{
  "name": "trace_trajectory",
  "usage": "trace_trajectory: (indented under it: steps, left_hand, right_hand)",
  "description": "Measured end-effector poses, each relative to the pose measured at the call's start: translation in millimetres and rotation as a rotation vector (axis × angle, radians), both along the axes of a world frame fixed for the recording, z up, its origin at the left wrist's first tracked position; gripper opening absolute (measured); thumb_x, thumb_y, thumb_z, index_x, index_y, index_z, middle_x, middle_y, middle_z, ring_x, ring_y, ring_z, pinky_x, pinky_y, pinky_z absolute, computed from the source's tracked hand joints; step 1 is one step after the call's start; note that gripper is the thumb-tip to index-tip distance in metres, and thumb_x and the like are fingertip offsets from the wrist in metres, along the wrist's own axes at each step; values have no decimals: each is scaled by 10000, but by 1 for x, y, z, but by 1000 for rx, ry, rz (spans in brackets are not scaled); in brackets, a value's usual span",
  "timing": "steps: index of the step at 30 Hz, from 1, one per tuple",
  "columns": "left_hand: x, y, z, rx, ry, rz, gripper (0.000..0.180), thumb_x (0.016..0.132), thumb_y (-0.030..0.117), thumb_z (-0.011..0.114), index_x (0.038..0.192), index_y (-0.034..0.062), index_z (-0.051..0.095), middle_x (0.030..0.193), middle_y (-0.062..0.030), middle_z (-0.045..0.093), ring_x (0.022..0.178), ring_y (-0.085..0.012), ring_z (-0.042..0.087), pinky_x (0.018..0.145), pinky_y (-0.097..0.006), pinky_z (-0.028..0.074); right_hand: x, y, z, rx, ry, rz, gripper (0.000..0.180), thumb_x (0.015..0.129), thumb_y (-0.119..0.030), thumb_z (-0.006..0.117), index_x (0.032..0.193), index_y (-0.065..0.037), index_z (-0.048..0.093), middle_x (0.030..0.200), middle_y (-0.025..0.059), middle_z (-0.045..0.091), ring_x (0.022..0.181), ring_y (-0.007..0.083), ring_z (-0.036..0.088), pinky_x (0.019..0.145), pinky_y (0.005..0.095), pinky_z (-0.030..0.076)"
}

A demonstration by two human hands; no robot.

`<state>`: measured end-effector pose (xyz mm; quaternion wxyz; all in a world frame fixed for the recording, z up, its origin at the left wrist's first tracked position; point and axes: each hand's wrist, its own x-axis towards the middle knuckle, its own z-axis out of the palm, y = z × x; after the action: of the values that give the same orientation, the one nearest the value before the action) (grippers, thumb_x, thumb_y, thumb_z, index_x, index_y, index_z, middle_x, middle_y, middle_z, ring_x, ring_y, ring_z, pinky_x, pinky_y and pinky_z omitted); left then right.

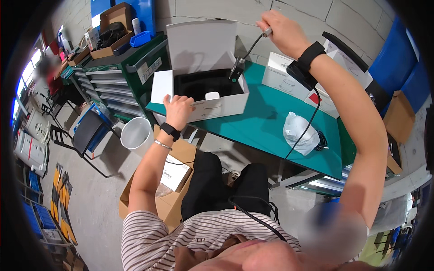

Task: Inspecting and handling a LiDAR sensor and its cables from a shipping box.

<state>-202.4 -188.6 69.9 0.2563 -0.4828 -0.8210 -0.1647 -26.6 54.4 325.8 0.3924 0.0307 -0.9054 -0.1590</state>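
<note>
the right hand is raised, its fingers curled closed on the grey end of a black cable. a small black module hangs from that cable over the right part of an open white box. from the right fingers the module lies toward seven o'clock, and lower; from the left fingers, toward two o'clock. its long axis is steep, tilted slightly from one o'clock to seven. the right hand bears it by the cable; the left is not in contact with it. the left hand is at the box's near left corner, fingers bent and partly spread; whether they pinch the rim cannot be told.

containers: the white box has its lid up at twelve o'clock, a black interior, and a small white piece at its near side. a white carton stands at its nine o'clock end. toward four o'clock on the green table lies a white plastic bag, contents not visible, beside a coiled cable. below, toward seven o'clock, a cardboard box holds a white package.
</note>
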Motion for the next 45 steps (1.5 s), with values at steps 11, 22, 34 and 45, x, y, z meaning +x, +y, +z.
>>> trace_trajectory:
  steps: [11,22,34,45]
  left_hand:
    - [-55,-1,7,19,-73,-15,150,758,221,691,878,143,644,835,-5,614,953,-230,566,972,-589,264]
    - [-71,-67,13,91,-150,-47,83,814,167,645,830,85,642,839,-27,607,924,-231,561,1017,-504,235]
    - [-100,-33,10,34,-103,-81,102,796,182,671,859,104,654,861,-11,616,942,-218,564,1001,-517,238]
    - [-133,-19,6,-19,-99,-33,230,785,230,688,994,137,664,972,-5,643,1056,-210,544,1014,-540,234]
  right_hand:
    - [-35,91,-79,-74,-122,-81,196,932,-237,522,896,-45,532,874,164,555,808,390,571,702,471,473]
    - [-84,124,-147,-194,-270,-217,135,852,-118,614,911,-5,569,987,174,525,883,359,585,765,451,501]
    - [-140,92,-232,-25,-500,-91,134,748,-67,603,876,-48,639,1026,107,525,971,283,549,770,361,542]
    - [-98,64,-256,-106,-515,88,282,728,-29,611,999,-87,660,1225,100,526,1107,270,520,855,409,448]
